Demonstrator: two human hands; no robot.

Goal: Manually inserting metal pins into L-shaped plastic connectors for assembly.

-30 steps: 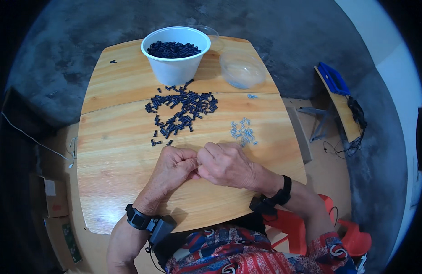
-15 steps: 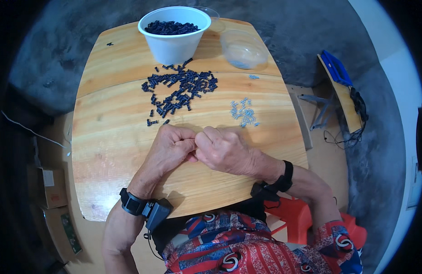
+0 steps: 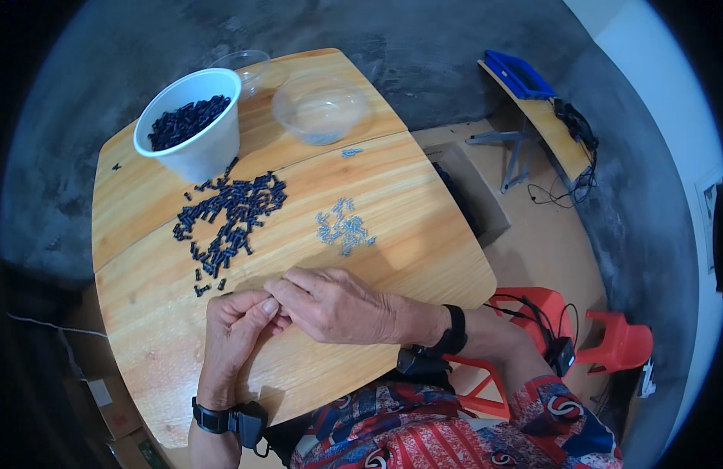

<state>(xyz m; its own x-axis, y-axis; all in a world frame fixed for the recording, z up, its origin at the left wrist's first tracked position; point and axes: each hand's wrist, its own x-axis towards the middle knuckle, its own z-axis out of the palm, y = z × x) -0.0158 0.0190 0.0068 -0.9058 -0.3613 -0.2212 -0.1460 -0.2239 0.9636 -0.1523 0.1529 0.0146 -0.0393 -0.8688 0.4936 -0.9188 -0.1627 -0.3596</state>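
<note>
My left hand (image 3: 240, 320) and my right hand (image 3: 326, 303) meet above the near part of the wooden table, fingertips pinched together. Whatever lies between the fingers is hidden or too small to name. Just beyond them spreads a loose heap of small black plastic pieces (image 3: 235, 205), a few lying close to my left hand. Past my right hand is a scatter of small silvery pins or screws (image 3: 346, 228). A white bucket (image 3: 224, 144) full of similar black pieces stands behind the heap.
A clear plastic bowl (image 3: 321, 117) stands at the back, with a clear lid (image 3: 248, 66) beside the bucket. A few silvery pieces (image 3: 351, 152) lie apart near the bowl. Red stools (image 3: 619, 341) and a side table with a blue tray (image 3: 522, 76) are to the right.
The view has turned, so the table appears tilted and shifted left. My hands remain together, the right one flatter and reaching over toward the left fingertips.
</note>
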